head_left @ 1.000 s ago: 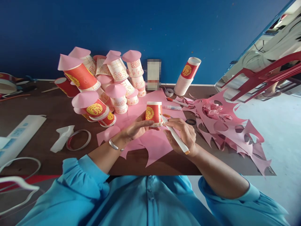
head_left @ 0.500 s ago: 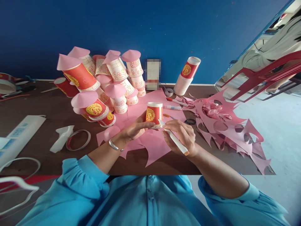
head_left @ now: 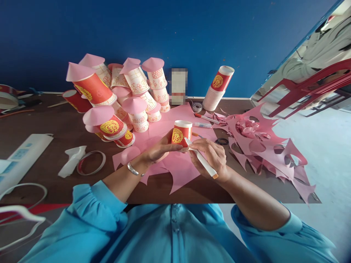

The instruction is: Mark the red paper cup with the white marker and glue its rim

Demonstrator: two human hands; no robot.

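Note:
My left hand [head_left: 160, 148] is wrapped round the lower part of a red paper cup [head_left: 181, 133] with a yellow emblem and a white rim on top. Between the fingers of my right hand [head_left: 211, 155] is a white marker [head_left: 204, 163] with an orange end. Its tip meets the cup's front near the lower right of the emblem. Beneath both hands lie pink paper sheets [head_left: 183, 173]. A second, uncapped-looking pen tip cannot be made out behind my right hand.
Stacked cups with pink cone tops [head_left: 134, 106] stand at the back left. Pink paper scraps [head_left: 255, 146] cover the right side. A cup stack [head_left: 214, 98] stands near the blue wall. Tape rolls [head_left: 91, 163] and a power strip [head_left: 24, 157] lie left.
The cup has shifted slightly right and down, tilting a little. My right hand and the marker have moved slightly left and up along it.

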